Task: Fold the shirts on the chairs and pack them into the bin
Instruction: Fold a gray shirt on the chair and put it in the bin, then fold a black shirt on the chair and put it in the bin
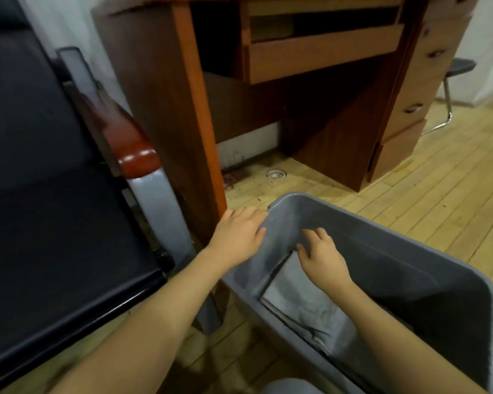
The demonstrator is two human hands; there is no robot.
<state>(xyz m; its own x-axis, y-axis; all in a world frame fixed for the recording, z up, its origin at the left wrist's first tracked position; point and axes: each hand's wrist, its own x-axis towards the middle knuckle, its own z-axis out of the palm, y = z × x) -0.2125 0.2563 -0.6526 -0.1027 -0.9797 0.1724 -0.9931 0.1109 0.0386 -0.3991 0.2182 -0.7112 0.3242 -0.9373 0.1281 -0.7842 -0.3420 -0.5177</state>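
1. The left hand [236, 236] is flat and loose, with the fingers almost straight. It holds nothing. Its fingertips touch the near corner of the gray bin's [427, 251] rim.
2. The right hand [320, 255] is down inside the bin. Its fingers are spread and relaxed. It grips nothing.
3. A folded gray shirt [302, 302] lies at the bottom of the bin, right under the right hand and wrist. The heel of that hand looks like it rests on the far end of the shirt, but it is hard to be sure.
4. More folded cloth edges peek out under the shirt, on the side close to the person. What they are is hard to tell.
5. The bin sits on a light wooden floor [439, 194].
6. A black chair [49, 180] is to the left of the left hand. Its seat is bare. It has a shiny red-brown armrest [138, 162] on a gray metal leg.
7. A brown wooden desk [165, 103] stands past both hands, with an open space under it.
8. A small round thing [276, 174] lies on the floor under the desk, past the bin.
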